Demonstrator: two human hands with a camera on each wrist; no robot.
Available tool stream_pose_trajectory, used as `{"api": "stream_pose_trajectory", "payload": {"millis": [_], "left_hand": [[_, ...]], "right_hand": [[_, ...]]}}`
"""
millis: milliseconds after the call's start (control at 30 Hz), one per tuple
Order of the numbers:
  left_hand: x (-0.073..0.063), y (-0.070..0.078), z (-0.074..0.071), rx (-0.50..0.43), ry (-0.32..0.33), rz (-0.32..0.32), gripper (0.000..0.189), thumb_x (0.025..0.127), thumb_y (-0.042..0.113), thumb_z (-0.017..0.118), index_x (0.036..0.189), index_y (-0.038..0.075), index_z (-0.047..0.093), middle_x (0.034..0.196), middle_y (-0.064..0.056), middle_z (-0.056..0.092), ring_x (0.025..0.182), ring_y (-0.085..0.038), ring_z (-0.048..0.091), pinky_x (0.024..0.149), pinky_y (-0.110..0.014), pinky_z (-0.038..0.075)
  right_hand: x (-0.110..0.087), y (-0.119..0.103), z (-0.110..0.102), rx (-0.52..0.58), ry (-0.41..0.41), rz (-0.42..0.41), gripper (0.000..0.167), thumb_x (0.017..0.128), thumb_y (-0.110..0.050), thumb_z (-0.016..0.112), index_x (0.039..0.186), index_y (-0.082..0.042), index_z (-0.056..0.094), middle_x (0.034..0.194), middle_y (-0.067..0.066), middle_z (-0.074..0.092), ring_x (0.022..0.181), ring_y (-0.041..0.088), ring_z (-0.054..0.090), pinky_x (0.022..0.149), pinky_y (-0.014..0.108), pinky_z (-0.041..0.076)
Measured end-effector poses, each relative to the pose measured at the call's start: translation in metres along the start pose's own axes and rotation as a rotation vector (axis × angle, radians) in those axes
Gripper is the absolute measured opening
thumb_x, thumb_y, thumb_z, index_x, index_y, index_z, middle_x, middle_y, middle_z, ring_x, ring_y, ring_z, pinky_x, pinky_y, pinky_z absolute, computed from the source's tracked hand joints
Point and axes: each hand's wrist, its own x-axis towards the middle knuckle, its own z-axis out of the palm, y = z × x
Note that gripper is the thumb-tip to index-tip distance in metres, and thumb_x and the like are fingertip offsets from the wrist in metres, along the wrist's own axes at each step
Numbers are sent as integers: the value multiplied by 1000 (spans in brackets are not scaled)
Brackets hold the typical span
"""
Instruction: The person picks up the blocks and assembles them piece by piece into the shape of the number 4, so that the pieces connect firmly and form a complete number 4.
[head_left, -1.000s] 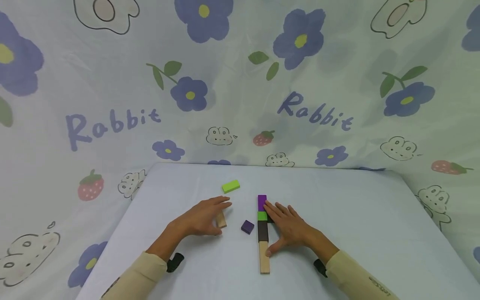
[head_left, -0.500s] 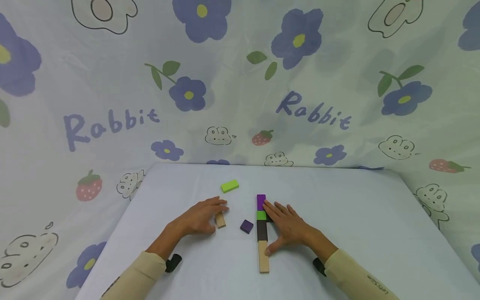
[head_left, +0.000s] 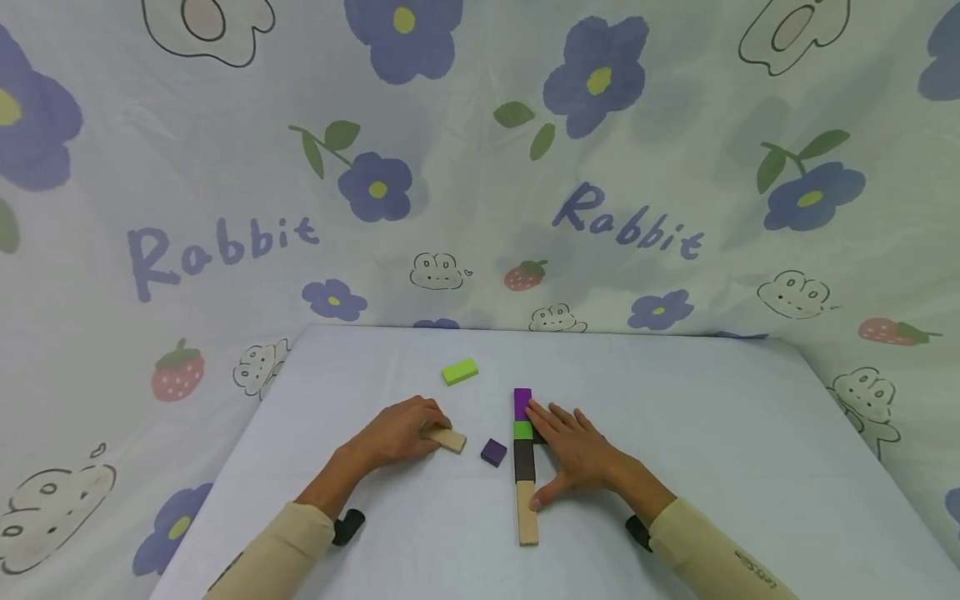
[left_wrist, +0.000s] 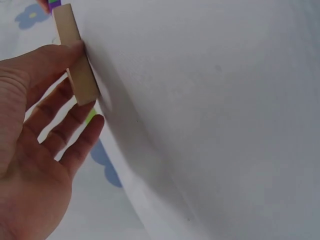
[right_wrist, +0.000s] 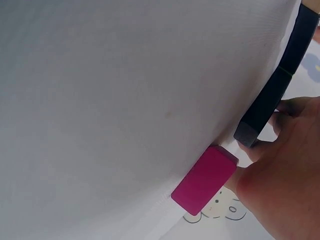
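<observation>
My left hand [head_left: 401, 429] pinches a plain wooden block [head_left: 450, 439] between thumb and fingers; in the left wrist view the thumb lies across the block, the other fingers behind it. My right hand [head_left: 585, 458] lies with spread fingers along a straight row of blocks. From far to near, the row has a purple block [head_left: 522, 402], a green block [head_left: 522, 430], a black block [head_left: 524, 460] and a wooden block [head_left: 528, 521], whose side the thumb touches. Under the right hand, the right wrist view shows a magenta block [right_wrist: 205, 181] and dark blocks [right_wrist: 262, 105].
A small dark purple block [head_left: 493, 452] lies between the left hand and the row. Farther back on the white table [head_left: 675, 400] is a lime green block [head_left: 460, 372]. Behind the table hangs a printed cloth [head_left: 480, 167] with flowers and rabbits.
My left hand has closed its fingers on the loose wooden block and swung it so one end points right, towards the row. The right hand has stayed in place.
</observation>
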Motion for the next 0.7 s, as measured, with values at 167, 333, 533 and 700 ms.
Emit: {"api": "stream_pose_trajectory", "payload": {"millis": [167, 333, 533, 700], "left_hand": [[3, 1, 1, 8, 10, -18, 26, 88, 16, 79, 114, 13, 75, 107, 8, 66, 98, -10, 58, 89, -38, 51], [7, 4, 1, 2, 15, -30, 28, 89, 18, 79, 117, 13, 75, 108, 7, 67, 97, -10, 58, 88, -37, 52], [13, 5, 2, -16, 10, -49, 29, 88, 19, 79, 117, 13, 75, 108, 7, 67, 94, -9, 58, 86, -36, 51], [17, 5, 4, -22, 8, -63, 30, 88, 20, 80, 116, 13, 75, 106, 8, 67, 93, -8, 58, 86, -35, 51]], "right_hand": [[0, 1, 0, 3, -1, 1, 139, 58, -83, 77, 163, -15, 18, 169, 3, 14, 153, 37, 14, 118, 65, 10], [-1, 1, 1, 2, 5, 0, 139, 58, -83, 78, 163, -14, 18, 169, 3, 14, 153, 37, 15, 118, 65, 10], [0, 1, 1, 7, -1, 3, 139, 58, -83, 77, 163, -15, 18, 169, 3, 14, 153, 37, 14, 118, 65, 10], [0, 1, 0, 8, -6, -2, 139, 58, -84, 76, 164, -15, 17, 169, 2, 13, 153, 36, 14, 118, 65, 10]]}}
